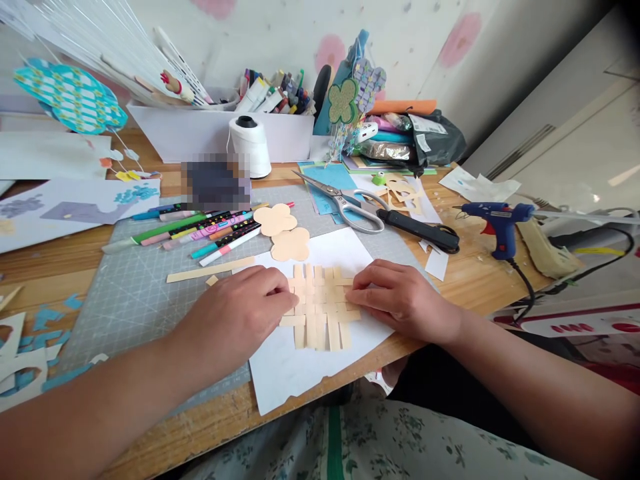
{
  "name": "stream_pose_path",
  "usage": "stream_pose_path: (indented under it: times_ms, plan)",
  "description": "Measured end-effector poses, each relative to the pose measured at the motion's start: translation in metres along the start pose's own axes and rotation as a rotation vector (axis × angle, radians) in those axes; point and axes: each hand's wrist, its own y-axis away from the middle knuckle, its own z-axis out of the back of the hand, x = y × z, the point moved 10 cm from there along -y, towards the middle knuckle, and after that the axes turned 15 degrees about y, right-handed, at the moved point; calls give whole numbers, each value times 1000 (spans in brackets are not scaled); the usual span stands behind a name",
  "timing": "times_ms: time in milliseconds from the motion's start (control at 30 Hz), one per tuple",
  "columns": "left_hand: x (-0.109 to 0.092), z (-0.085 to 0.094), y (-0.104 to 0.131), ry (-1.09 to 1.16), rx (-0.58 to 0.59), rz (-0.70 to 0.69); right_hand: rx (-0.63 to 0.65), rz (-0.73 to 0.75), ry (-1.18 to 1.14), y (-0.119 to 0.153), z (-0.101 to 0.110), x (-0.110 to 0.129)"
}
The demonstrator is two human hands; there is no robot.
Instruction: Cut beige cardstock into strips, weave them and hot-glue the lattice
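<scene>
Tan paper strips are woven into a lattice (321, 308) that lies on a white sheet (285, 380) near the table's front edge. At the lattice's left edge is my left hand (250, 303), fingers curled together with the fingertips on the strip ends. My right hand (400, 300) pinches at the right edge, thumb and fingers close together on the strips. One loose tan strip (210, 269) rests on the grey cutting mat behind my left hand. Two tan flower-shaped cutouts (290, 244) lie just behind the lattice.
Coloured markers (200, 230) lie on the mat (120, 293). Scissors (345, 203) and a black-handled tool (420, 230) are behind my right hand. A blue glue gun (503, 223) stands at the right with its cord. Paper scraps (30, 360) lie at left; a thread spool (250, 150) stands behind.
</scene>
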Motion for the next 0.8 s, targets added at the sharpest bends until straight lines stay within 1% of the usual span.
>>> stream_pose_path:
  times_ms: [167, 400, 500, 600, 667, 733, 800]
  plan:
    - [1, 0, -2, -2, -8, -4, -8, 8, 15, 0, 2, 2]
    - [6, 1, 0, 26, -26, -2, 27, -2, -27, 1, 0, 3]
    - [6, 2, 0, 60, -34, 6, -8, -66, -34, -1, 3, -1]
    - [4, 4, 1, 75, -55, -7, -79, -134, -18, -6, 13, -4]
    - [2, 5, 1, 76, -70, -21, -101, -128, -34, -11, 17, -1]
    - [1, 6, 1, 77, -80, -26, -54, -58, -51, -16, 13, 9]
    - [2, 6, 2, 83, -78, -20, 65, 48, -43, -19, -2, 23]
